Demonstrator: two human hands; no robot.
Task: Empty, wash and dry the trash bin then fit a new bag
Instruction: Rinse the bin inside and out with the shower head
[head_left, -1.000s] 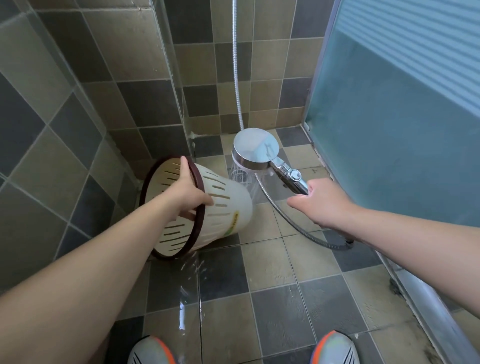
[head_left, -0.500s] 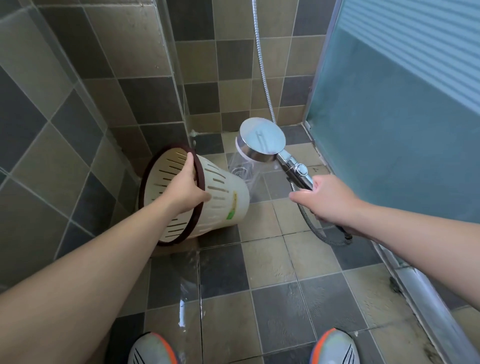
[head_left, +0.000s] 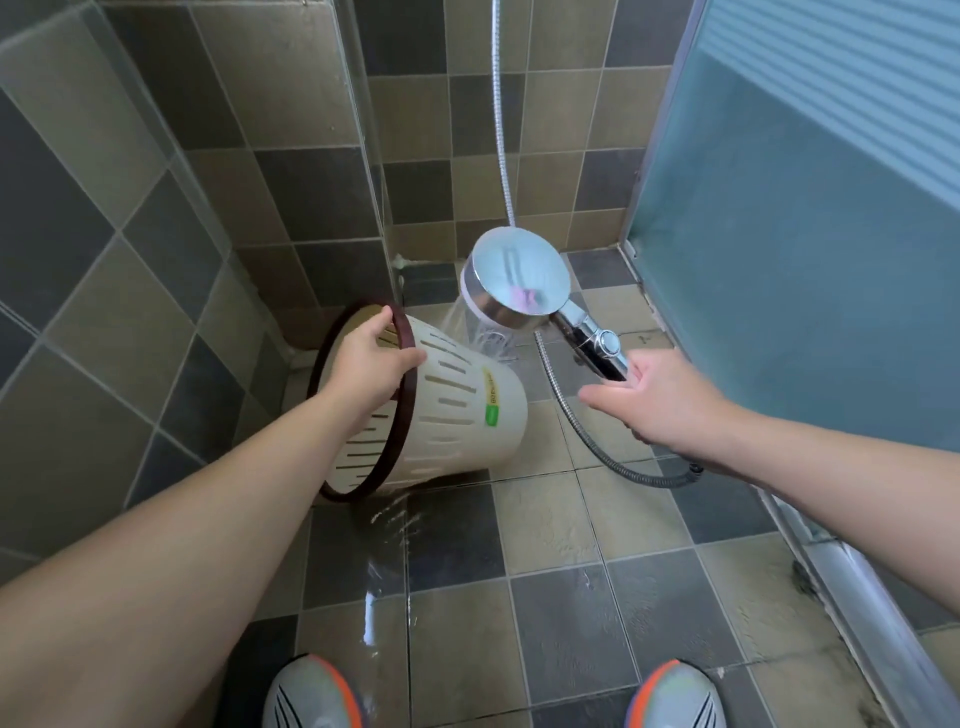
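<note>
Tilting on its side, the trash bin (head_left: 457, 410) hangs just above the wet floor tiles (head_left: 561, 519), open mouth toward the camera. Left hand (head_left: 371, 361) grips its dark rim (head_left: 363, 488) at the top, thumb outside, fingers inside. Right hand (head_left: 670, 402) holds the shower head (head_left: 517, 283) by its handle, index finger stretched out. Water sprays from the head onto the bin's slotted wall & runs off below. Hose (head_left: 566, 415) loops under the right wrist. Two shoes (head_left: 311, 696) at bottom edge.
</note>
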